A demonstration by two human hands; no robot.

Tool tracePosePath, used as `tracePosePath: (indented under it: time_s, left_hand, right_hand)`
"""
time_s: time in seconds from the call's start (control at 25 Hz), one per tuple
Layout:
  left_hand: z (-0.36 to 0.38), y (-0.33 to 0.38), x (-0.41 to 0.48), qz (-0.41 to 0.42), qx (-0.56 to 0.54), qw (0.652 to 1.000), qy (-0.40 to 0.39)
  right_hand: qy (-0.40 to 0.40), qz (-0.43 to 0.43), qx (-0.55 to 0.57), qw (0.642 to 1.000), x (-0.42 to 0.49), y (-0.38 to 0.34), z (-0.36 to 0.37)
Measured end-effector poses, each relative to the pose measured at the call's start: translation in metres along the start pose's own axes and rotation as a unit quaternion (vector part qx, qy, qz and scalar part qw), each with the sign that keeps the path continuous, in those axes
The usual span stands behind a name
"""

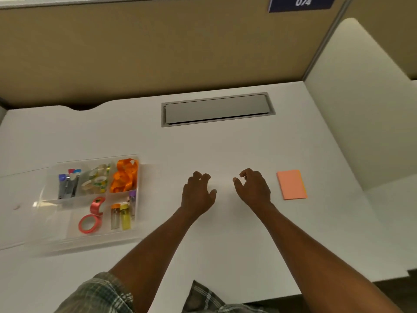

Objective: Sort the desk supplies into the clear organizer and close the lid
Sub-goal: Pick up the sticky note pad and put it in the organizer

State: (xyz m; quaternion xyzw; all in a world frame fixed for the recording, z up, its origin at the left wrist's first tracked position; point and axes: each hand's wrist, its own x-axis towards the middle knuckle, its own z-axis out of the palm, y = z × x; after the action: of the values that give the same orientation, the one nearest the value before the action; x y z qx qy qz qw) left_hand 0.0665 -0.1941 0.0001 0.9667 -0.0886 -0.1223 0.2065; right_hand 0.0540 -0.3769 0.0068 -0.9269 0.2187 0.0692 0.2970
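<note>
Far left on the white desk (158, 143), the clear organizer (54, 219) holds orange ribbon (124, 176), tape rolls (97, 180) and capped vials (120, 215) in separate compartments; mid-desk, the left hand (198, 193) rests loosely curled, holding nothing; the right hand (253, 188) beside it, likewise; an orange sticky-note pad (291, 185) lies further right; the blue sign (302, 2) above reads 074.

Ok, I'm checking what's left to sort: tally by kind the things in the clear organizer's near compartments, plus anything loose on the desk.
Pink tape rolls: 2
Small clear vials, orange and yellow caps: 2
Purple-topped metal clip: 1
Orange sticky-note pad, loose: 1
Total: 6
</note>
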Motion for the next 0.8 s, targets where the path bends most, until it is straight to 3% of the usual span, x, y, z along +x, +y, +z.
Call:
tracePosePath:
  time_s: [0.2, 0.32, 0.44, 0.64, 0.8]
  left_hand:
    - [0.034, 0.011, -0.001, 0.004, 0.135, 0.985, -0.112]
    - [0.041, 0.013, -0.002, -0.007, 0.15, 0.98, -0.127]
    - [0.041, 0.015, 0.001, -0.016, 0.137, 0.983, -0.122]
    - [0.043, 0.031, -0.001, -0.042, 0.007, 0.995, -0.086]
    - [0.045, 0.044, -0.005, -0.122, -0.162, 0.978, -0.046]
  right_hand:
    - [0.051, 0.079, -0.114, 0.989, 0.025, 0.089, -0.032]
    - [0.01, 0.159, -0.123, 0.98, 0.035, 0.123, -0.043]
    - [0.001, 0.148, -0.153, 0.977, 0.035, 0.124, -0.04]
    - [-0.017, 0.048, -0.19, 0.98, 0.01, 0.079, -0.013]
    - [-0.029, -0.029, -0.145, 0.989, -0.014, 0.048, 0.009]
